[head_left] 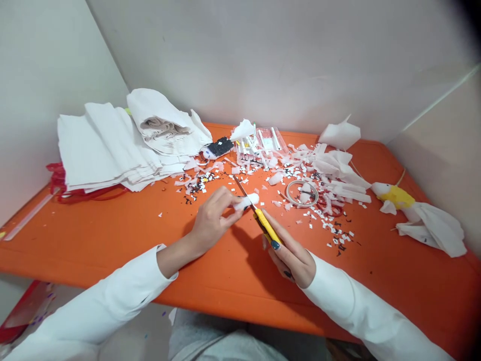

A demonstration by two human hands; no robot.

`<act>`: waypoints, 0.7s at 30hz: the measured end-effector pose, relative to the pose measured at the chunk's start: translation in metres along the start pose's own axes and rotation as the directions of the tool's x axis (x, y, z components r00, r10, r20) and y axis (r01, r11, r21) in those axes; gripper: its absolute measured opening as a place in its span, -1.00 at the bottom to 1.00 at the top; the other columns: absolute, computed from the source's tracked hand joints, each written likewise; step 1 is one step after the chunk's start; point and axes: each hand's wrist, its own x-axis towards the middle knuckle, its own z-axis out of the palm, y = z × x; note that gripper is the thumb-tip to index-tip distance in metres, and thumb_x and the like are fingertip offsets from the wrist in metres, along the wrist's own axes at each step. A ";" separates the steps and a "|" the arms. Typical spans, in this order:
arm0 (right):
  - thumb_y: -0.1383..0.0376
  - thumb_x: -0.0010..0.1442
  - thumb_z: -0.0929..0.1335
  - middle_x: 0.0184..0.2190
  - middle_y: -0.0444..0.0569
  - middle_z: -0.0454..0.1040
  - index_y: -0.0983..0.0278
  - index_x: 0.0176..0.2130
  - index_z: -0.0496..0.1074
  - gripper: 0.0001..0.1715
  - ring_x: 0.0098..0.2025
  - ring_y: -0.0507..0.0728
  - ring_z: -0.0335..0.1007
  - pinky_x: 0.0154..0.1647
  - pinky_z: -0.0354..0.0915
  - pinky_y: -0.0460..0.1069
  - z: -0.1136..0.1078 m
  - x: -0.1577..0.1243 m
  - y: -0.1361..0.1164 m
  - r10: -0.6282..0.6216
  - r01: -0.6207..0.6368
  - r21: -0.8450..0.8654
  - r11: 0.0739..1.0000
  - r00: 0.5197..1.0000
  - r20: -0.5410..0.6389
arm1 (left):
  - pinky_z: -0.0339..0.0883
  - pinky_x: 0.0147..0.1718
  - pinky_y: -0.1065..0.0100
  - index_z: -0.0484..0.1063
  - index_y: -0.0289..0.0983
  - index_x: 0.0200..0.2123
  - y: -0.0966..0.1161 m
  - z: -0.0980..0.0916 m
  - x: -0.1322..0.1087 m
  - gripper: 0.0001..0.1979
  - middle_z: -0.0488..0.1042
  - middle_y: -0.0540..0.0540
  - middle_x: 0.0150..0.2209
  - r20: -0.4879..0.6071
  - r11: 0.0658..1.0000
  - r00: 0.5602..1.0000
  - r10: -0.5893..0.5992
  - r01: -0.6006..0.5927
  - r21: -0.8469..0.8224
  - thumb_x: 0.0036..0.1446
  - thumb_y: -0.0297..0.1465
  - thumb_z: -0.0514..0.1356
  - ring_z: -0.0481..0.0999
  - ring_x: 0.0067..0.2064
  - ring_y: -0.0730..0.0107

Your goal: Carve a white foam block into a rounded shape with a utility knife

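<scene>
Pinching a small, rounded white piece [243,202], matte and soft-looking, in the grip of the left hand [210,220], between thumb and fingertips at its left end. Clasping a yellow-handled cutting tool [267,225] in the grip of the right hand [296,260], with fingers closed round the smooth handle. Crossing the white piece, as seen from above, with a straight, narrow, dark blade; hard to tell how deep or even whether in contact. Holding both over the middle of the orange tabletop [206,291], between near and far edges. Wearing smooth white sleeves [120,281] on both forearms.

Strewn beyond, toward the far edge, with crumpled, thin, pinkish-white scraps [276,178], and with tiny square-cut black and white bits [332,235]. Showing a slim, pale ring [287,194] flat to the right, around more scraps. Lined up at the middle of the far edge in a clear, shallow plastic case: slender white marker pens [276,138]. Just left of these, a rough-textured black block [221,147].

Heaped toward the far left corner with limp white sheets [101,150], layered and loosely folded, over crinkled red plastic [56,175]. Near the right edge, a bird-like form [401,196] in white and yellow, with creased, wing-shaped panels.
</scene>
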 end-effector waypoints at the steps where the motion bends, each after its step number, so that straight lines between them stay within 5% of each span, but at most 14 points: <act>1: 0.07 0.36 0.15 -0.22 -0.02 0.28 -0.02 0.37 -0.11 -0.34 -0.62 -0.08 0.00 -0.69 0.02 -0.11 0.001 0.000 0.000 0.005 -0.005 0.037 0.999 1.000 0.000 | 0.37 -0.29 0.39 0.37 -0.24 -0.33 0.000 -0.001 0.000 -0.97 0.37 -0.02 -0.35 -0.018 1.000 1.000 -0.023 0.022 -0.020 0.17 -0.43 0.19 0.40 -0.29 0.42; 5: 0.07 0.33 0.19 -0.18 0.00 0.29 -0.02 0.35 -0.07 -0.34 -0.64 -0.09 -0.04 -0.72 -0.06 -0.11 -0.001 0.000 -0.004 -0.037 0.042 0.125 0.991 0.998 -0.049 | 0.45 -0.28 0.40 0.41 -0.23 -0.25 -0.006 -0.002 0.005 -0.88 0.37 -0.06 -0.23 -0.074 0.949 0.969 -0.235 0.212 -0.232 0.18 -0.32 0.19 0.41 -0.18 0.38; 10: 0.04 0.28 0.23 -0.16 0.01 0.30 -0.02 0.35 -0.15 -0.24 -0.66 -0.10 -0.09 -0.75 -0.12 -0.10 -0.013 0.006 -0.013 -0.077 0.109 0.172 0.979 0.980 -0.184 | 0.51 -0.25 0.35 0.39 -0.22 -0.16 -0.013 0.003 0.011 -0.74 0.41 -0.09 -0.13 0.140 0.703 0.918 -0.371 0.376 -0.604 0.12 -0.22 0.23 0.42 -0.14 0.37; 17: 0.12 0.20 0.34 -0.13 -0.01 0.34 0.03 0.29 0.00 -0.24 -0.64 -0.12 -0.07 -0.74 -0.06 -0.13 -0.029 0.014 -0.007 -0.040 0.092 0.144 0.985 0.945 -0.325 | 0.48 -0.22 0.29 0.46 -0.18 -0.14 -0.010 0.006 0.008 -0.68 0.46 -0.15 -0.04 0.434 0.367 0.788 -0.436 0.596 -0.714 0.02 -0.22 0.31 0.49 -0.13 0.27; 21: 0.14 0.16 0.39 -0.12 -0.01 0.33 0.07 0.27 0.01 -0.20 -0.60 -0.10 0.03 -0.69 0.04 -0.12 -0.024 0.016 -0.001 -0.063 0.079 0.042 0.996 0.951 -0.302 | 0.45 -0.14 0.23 0.47 -0.16 -0.17 -0.005 0.009 0.005 -0.66 0.49 -0.13 -0.11 0.519 0.230 0.744 -0.421 0.641 -0.732 -0.05 -0.24 0.36 0.50 -0.11 0.23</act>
